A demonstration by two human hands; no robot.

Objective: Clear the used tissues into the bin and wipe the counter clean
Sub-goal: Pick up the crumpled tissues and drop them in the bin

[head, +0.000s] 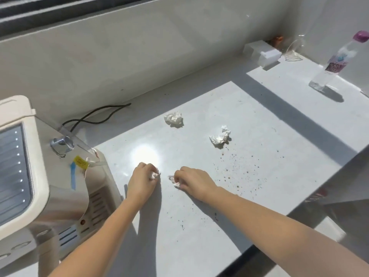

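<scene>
On the white counter (259, 120), my left hand (142, 180) is closed around a small crumpled tissue (154, 175), only a scrap of it showing at the fingertips. My right hand (194, 181) pinches another crumpled tissue (174, 181) against the counter, close beside the left hand. Two more white tissue balls lie farther back: one (174, 119) near the middle, one (220, 136) to its right. Dark brown crumbs (237, 168) are scattered across the counter right of my right hand. No bin is in view.
A cream and silver appliance (46, 180) with a black cord (95, 116) fills the left side. At the back right stand a clear water bottle with a pink cap (335, 62), a white box (263, 53) and a clear glass (294, 51). The counter's edge runs diagonally at the right.
</scene>
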